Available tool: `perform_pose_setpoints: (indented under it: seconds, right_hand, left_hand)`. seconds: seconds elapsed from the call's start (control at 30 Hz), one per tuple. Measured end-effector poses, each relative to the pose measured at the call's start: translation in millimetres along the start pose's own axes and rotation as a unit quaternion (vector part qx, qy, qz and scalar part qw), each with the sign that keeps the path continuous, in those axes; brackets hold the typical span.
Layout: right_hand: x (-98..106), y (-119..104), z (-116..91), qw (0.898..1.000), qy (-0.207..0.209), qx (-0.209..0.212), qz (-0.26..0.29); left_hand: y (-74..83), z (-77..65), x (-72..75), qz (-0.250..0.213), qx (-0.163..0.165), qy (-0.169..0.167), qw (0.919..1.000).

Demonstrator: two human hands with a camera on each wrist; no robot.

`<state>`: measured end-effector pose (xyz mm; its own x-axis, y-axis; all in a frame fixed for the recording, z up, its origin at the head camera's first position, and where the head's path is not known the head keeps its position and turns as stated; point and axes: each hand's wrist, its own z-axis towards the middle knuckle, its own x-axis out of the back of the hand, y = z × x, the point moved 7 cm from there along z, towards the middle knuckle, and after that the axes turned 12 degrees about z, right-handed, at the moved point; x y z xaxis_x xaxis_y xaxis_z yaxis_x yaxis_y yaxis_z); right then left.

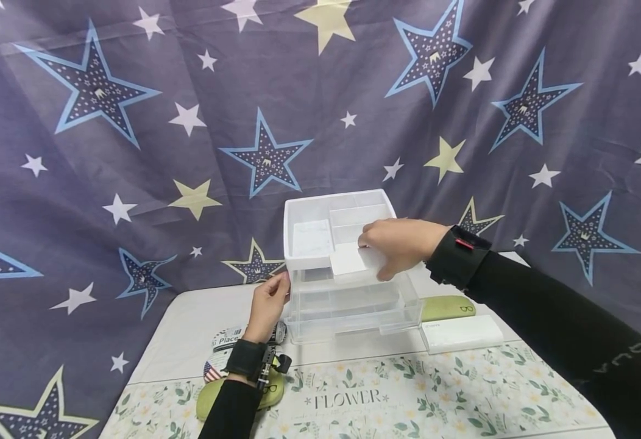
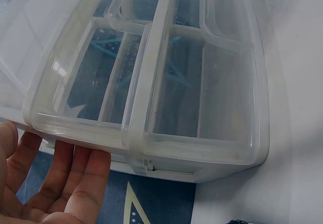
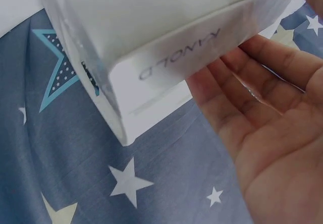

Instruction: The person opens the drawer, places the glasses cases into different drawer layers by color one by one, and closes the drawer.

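Sleeve (image 1: 551,332) | left grip (image 1: 267,302): organizer (image 1: 348,302) edge | right grip (image 1: 400,242): white piece (image 1: 347,259) at rim (image 1: 308,264)

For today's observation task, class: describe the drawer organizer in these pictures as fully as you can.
The drawer organizer looks plastic: a white, open, divided tray on top, with clear, see-through drawers beneath. It stands on the table, tray uppermost, before a star-printed cloth. The left hand's fingers touch its left side, while the right hand holds a small white box at the tray's front. Whether any drawer is partly pulled out is hard to tell.
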<state>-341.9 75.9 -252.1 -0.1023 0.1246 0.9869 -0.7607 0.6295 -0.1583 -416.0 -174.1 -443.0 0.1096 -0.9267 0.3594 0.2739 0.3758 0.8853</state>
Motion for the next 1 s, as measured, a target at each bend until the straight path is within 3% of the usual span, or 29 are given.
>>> perform_pose_setpoints:
  seconds: [1.0]
  right_hand:
    - [-30,-10,13,1.0,-0.021,-0.005,0.018]
  left_hand:
    - [-0.3,-0.2,-0.2,-0.018,-0.003,-0.01,0.9998]
